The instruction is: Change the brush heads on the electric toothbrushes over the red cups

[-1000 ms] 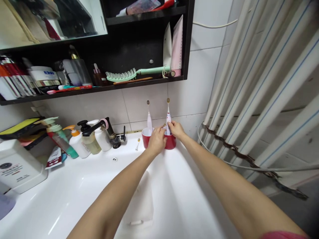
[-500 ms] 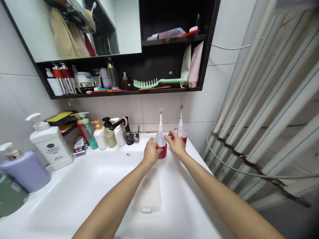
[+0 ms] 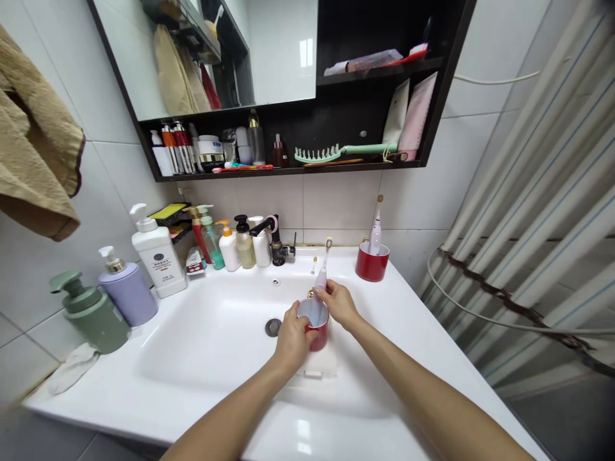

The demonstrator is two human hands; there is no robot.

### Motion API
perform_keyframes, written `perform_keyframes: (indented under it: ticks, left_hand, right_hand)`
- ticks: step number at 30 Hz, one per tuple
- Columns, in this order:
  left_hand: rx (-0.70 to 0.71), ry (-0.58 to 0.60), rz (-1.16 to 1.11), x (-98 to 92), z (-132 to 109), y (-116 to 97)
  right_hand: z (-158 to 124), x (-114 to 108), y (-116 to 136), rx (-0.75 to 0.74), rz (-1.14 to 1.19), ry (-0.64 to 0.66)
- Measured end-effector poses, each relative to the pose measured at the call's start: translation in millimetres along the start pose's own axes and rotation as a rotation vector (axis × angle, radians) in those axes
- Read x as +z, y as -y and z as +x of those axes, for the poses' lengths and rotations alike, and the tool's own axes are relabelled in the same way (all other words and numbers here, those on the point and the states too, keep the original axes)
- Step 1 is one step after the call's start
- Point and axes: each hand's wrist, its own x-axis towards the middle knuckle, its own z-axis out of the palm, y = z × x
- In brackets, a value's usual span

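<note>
Hands of the person come together over the white ceramic sink (image 3: 202,333), both at one round red cup with pale inside (image 3: 318,338). The left hand (image 3: 294,334) has its grip curved around the cup wall, thumb on the near side, perhaps because a smooth round body needs support from the side. The right hand (image 3: 339,305) pinches the handle of a pale pink electric toothbrush (image 3: 322,278) just above the rim; probably this limits its swinging inside so wide a mouth. Below the cup lies a flat whitish block (image 3: 327,363); whether the cup is touching it, I cannot tell.

The toothbrush stands in the cup in a tilted position, its lower end inside and its narrow neck leaning to the right at the top. The bristle head is small and somewhat yellowish. The cup is glossy red outside, and a small gold-coloured part (image 3: 311,294) shows at its far rim.

A second red cup (image 3: 372,266), of similar look, stands upright on the glossy white table (image 3: 408,304) behind, near the wall, with another pale pink toothbrush (image 3: 375,238) in it. This place, I suppose, leaves it outside the wet basin but within reach.
</note>
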Motion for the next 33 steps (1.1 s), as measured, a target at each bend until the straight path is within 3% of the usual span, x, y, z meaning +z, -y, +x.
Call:
perform_keyframes:
  ticks: [7, 11, 13, 16, 18, 24, 28, 33]
  left_hand:
    - [-0.049, -0.041, -0.141, -12.4, -1, 3]
    - [-0.032, -0.199, -0.488, -28.4, 11, -13]
    - [-0.097, -0.118, -0.740, -31.5, 15, -26]
    - [-0.258, 0.162, -1.040, -27.4, 14, -44]
    - [-0.313, 0.271, -1.166, -21.2, 8, -50]
    - [-0.378, 0.428, -1.323, -5.4, -10, -48]
    - [-0.425, 0.487, -1.371, -2.6, -11, -48]
    - [-0.389, 0.455, -1.361, -4.8, -11, -49]
  right_hand:
    - [7, -36, 42, -0.024, 0.165, -0.164]
    - [-13, -42, 54, 0.105, 0.310, 0.010]
    - [-25, -36, 54, 0.164, 0.360, 0.126]
    - [-37, -25, 49, 0.156, 0.357, 0.202]
    - [-39, -24, 46, 0.153, 0.329, 0.234]
    - [-32, -38, 40, 0.205, 0.350, 0.063]
    - [-32, -38, 41, 0.290, 0.400, 0.124]
    - [-31, -35, 40, 0.291, 0.387, 0.177]
